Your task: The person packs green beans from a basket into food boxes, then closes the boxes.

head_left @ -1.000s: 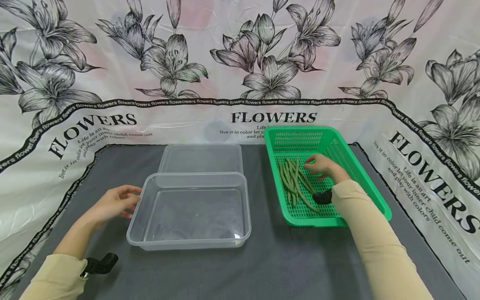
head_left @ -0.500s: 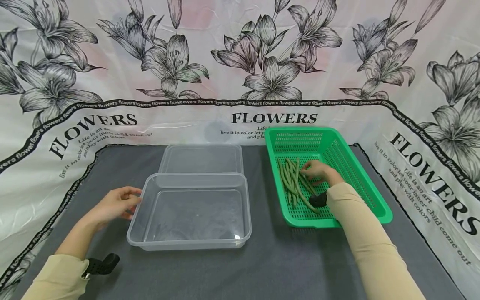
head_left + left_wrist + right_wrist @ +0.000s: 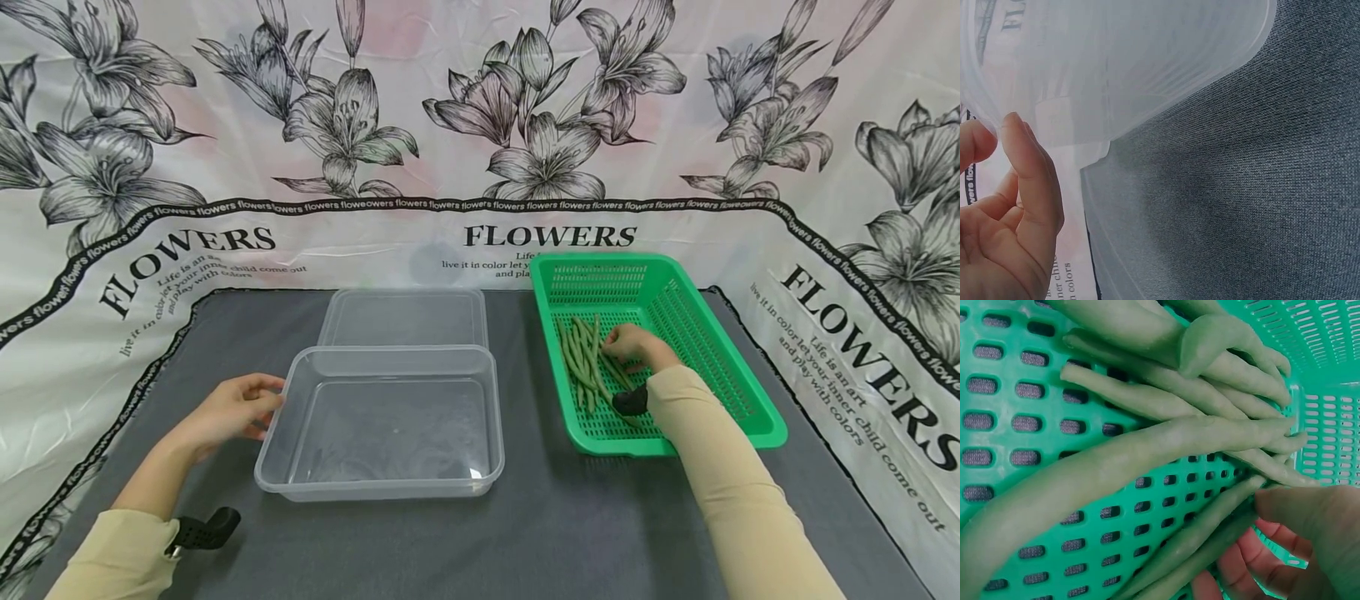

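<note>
My left hand (image 3: 231,410) is at the left rim of a clear plastic container (image 3: 378,485). In the left wrist view, its thumb and forefinger pinch the container's rim (image 3: 985,109). Inside a green plastic basket (image 3: 750,417), a loose bunch of green beans (image 3: 577,362) lies toward the left. My right hand (image 3: 637,346) reaches down at the right side of the bunch. The right wrist view has its thumb and fingers around the ends of two green beans (image 3: 1210,531), with the fingers partly hidden behind them. One long bean (image 3: 1104,462) lies across the basket floor nearby.
Behind the container lies a clear plastic lid (image 3: 405,317), partly hidden by it. Grey cloth (image 3: 525,533) covers the table. A white flower-printed curtain (image 3: 360,242) rises at the back and sides. The basket's slotted walls stand around my right hand.
My right hand has moved left and lower into the basket, from above the beans onto those at the bunch's right side. The left hand stays at the container's rim.
</note>
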Demonstrator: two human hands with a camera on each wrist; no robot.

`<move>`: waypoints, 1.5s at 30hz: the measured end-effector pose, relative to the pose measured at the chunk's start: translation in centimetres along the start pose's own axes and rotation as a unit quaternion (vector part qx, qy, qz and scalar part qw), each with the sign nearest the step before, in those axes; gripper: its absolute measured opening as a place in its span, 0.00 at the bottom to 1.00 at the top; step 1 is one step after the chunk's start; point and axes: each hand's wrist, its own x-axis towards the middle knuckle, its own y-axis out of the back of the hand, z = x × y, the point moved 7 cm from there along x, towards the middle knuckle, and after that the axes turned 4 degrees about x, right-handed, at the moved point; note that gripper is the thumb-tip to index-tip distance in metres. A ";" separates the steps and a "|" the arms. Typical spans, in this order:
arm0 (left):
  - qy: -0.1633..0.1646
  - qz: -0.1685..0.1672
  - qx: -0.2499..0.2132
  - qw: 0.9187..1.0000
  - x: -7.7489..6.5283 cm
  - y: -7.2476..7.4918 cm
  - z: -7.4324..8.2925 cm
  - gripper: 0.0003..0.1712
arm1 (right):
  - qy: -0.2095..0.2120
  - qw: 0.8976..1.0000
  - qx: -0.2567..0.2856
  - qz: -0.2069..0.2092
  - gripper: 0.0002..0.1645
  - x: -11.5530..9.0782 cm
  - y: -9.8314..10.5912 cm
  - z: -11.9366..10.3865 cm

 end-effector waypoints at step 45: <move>0.007 0.005 -0.009 1.000 0.0 -0.1 -0.2 0.30 | 0.077 0.994 0.035 0.075 0.15 -3.2 5.1 -5.0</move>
